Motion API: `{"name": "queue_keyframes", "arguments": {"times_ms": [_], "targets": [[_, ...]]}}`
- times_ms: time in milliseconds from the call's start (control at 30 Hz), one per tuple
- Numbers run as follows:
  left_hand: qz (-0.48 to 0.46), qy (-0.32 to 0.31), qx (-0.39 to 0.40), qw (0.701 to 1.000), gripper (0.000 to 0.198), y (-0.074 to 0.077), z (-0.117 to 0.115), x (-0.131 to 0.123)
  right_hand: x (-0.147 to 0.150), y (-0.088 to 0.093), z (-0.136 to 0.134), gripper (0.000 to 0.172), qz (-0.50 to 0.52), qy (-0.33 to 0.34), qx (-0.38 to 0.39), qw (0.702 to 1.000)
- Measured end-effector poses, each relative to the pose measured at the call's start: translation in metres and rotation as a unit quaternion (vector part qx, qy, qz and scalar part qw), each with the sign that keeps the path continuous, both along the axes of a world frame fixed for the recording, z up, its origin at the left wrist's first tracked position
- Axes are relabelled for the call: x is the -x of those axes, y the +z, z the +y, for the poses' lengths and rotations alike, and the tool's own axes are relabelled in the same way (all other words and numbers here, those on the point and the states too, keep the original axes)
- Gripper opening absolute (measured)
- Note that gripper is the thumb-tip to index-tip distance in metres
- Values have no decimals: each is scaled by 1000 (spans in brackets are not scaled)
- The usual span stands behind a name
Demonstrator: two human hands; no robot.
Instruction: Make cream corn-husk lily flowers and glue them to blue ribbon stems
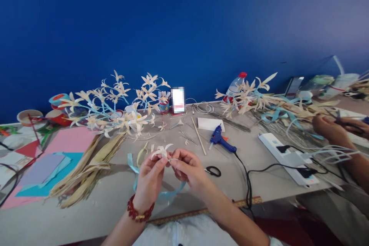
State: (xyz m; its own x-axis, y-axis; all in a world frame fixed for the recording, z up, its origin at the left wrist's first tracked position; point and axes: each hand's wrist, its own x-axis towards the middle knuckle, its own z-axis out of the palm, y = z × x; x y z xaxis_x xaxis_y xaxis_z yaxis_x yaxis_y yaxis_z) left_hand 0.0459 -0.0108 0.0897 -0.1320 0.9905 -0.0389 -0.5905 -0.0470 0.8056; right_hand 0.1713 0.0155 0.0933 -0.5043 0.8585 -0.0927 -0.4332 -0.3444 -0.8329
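Observation:
A pale, pointed-petal flower [162, 151] is pinched at its base in my left hand [150, 175], which has a red beaded bracelet at the wrist. Close beside it, my right hand [188, 167] is closed, thumb against fingers, on a thin pale stem at the flower's base. The two hands nearly touch. A light blue ribbon [173, 193] hangs in a loop below and behind the hands. Black-handled scissors [213, 171] lie partly hidden behind my right wrist. A blue glue gun [221, 139] rests farther right on the table.
Flower branches [111, 102] stand at the back left, dried husks [89, 173] and coloured paper [43, 173] at left. A wooden stick [198, 136] lies mid-table. A power strip [284, 159] with cables sits at right, near another person's hands [331, 132] holding scissors.

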Motion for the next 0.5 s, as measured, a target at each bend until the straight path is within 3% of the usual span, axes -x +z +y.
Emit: {"name": "queue_keyframes", "arguments": {"times_ms": [133, 367, 500], "targets": [[-52, -33, 12, 998, 7, -4, 2, -1, 3, -4, -1, 33, 1, -25, -19, 999], [-45, 32, 26, 998, 14, -10, 2, -7, 4, -10, -3, 30, -108, -97, -96, 985], [-35, 32, 31, 998, 14, -3, 3, -8, 3, -12, -3, 30, -95, -101, -93, 986]]}}
